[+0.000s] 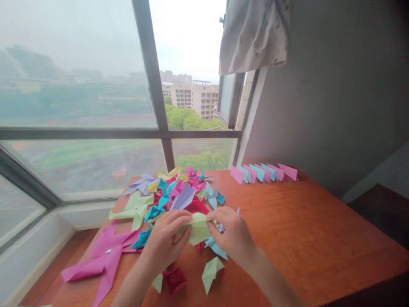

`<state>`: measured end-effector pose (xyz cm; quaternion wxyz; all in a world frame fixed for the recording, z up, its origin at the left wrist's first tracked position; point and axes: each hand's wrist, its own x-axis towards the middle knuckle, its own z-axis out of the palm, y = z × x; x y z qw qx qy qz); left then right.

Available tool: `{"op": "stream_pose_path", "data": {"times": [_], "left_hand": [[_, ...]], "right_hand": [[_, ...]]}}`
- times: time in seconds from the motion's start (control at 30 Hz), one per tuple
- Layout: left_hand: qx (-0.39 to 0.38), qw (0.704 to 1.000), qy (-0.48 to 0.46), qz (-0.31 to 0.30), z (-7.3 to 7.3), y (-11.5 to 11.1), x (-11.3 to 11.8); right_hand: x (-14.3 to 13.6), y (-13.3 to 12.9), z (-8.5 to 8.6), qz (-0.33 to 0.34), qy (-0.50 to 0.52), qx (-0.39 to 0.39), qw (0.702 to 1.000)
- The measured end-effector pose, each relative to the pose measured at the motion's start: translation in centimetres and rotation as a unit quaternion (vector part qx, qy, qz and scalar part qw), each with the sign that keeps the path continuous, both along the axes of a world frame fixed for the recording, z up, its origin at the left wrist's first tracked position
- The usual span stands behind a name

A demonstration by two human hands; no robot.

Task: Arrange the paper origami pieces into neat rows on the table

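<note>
A pale green folded paper (pixel 198 232) is held up over the table between both hands. My left hand (pixel 171 234) pinches its left side, thumb toward me and fingers behind. On the opposite edge, the thumb and fingers of my right hand (pixel 231 232) are closed on the same paper. Behind the hands spreads a heap of folded paper pieces in blue, red, pink, purple and yellow, with a lilac piece (pixel 183 197) on top. Nearer to me lie a dark red folded piece (pixel 174 281) and a loose pale green one (pixel 212 274).
A large pink pinwheel (pixel 108 253) lies at the left, with a pale green pinwheel (pixel 136 209) and a lilac pinwheel (pixel 143 184) beyond it. Pink and blue folded papers (pixel 263 172) stand in a row at the table's back right. Windows (pixel 162 134) border the far side.
</note>
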<state>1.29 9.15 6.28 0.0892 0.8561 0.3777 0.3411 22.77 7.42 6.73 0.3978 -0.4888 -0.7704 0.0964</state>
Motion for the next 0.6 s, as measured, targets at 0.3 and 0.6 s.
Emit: {"op": "stream_pose_path", "data": {"times": [0.3,0.6], "left_hand": [[-0.089,0.99,-0.105,-0.006,1.0,-0.5,0.4],[-0.153,0.978,-0.136,-0.035,0.5,-1.2,1.4]], "right_hand": [[4.6,-1.5,1.5,0.021,0.078,-0.015,0.997],[3.7,-3.1,1.3,0.001,-0.121,-0.008,0.993]]}}
